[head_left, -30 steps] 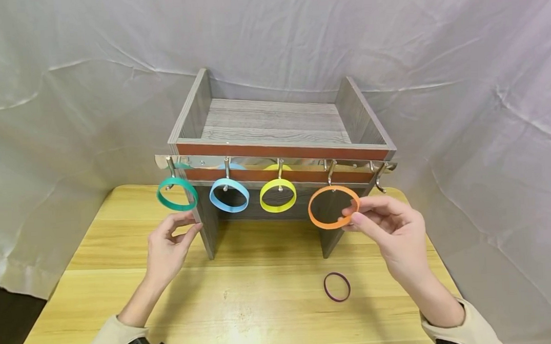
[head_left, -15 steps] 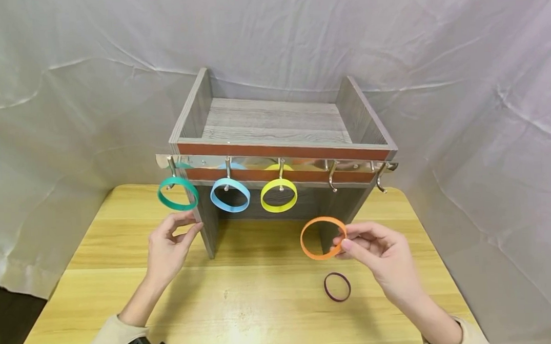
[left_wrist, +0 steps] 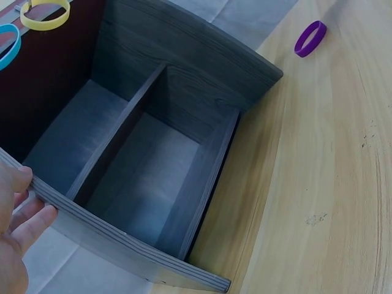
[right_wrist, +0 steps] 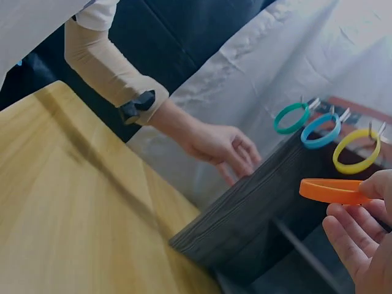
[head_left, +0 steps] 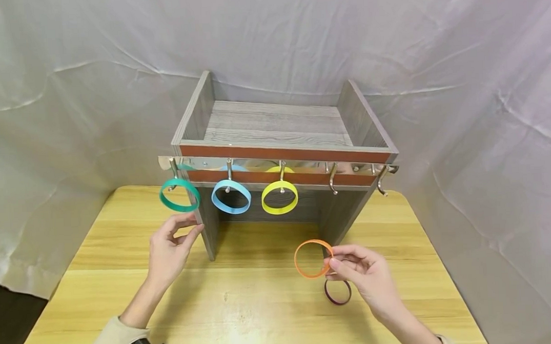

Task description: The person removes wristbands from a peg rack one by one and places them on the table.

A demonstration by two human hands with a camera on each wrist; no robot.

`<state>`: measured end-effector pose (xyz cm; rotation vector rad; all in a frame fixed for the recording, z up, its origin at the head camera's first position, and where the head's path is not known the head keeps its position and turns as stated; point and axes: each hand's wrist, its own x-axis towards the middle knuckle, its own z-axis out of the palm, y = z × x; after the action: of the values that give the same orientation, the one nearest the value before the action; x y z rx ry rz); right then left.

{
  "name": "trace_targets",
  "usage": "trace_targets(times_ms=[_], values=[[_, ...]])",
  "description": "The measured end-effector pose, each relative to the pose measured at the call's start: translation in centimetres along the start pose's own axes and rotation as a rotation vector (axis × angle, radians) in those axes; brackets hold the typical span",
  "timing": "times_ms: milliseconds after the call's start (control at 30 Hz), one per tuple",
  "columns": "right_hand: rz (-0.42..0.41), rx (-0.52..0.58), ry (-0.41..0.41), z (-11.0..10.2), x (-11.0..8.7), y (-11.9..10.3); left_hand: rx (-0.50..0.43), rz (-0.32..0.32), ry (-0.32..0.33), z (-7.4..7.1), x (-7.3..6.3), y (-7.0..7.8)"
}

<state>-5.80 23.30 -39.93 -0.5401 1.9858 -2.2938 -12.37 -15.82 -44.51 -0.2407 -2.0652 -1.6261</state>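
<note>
The right hand (head_left: 370,281) pinches an orange band (right_wrist: 331,192) between thumb and fingers, aloft before the rack (head_left: 279,152); a purple band (left_wrist: 316,43) lies on the table (head_left: 263,311). The left hand (head_left: 168,253), thumb and fingers nearly together, grips the side panel (head_left: 208,234). Beyond, yellow (head_left: 280,210), blue (head_left: 232,211) and green bands (head_left: 181,209) hang on hooks (head_left: 333,178).

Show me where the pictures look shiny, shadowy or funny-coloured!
Head view: white glare on the wooden tabletop near the bottom edge, and shadow under the grey wooden shelf unit. Left wrist view: the shelf's inside looks dim and bluish, but the purple wristband looks vivid. Right wrist view: a long dark shadow streak crosses the tabletop; the orange wristband looks bright.
</note>
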Motion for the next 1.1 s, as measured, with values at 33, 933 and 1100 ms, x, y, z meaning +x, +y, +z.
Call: trace_targets(times_ms=[33,933,1100], values=[[0.008,0.005,0.003,-0.1,-0.1,0.4,-0.001,-0.001,0.000,0.0,0.0,0.0],[0.494,-0.122,0.040,-2.8,-1.3,9.4,-0.013,0.012,0.003,0.0,0.1,0.0],[0.522,-0.147,0.037,-3.2,-1.2,10.2,-0.017,0.004,0.003,0.1,0.0,0.0]])
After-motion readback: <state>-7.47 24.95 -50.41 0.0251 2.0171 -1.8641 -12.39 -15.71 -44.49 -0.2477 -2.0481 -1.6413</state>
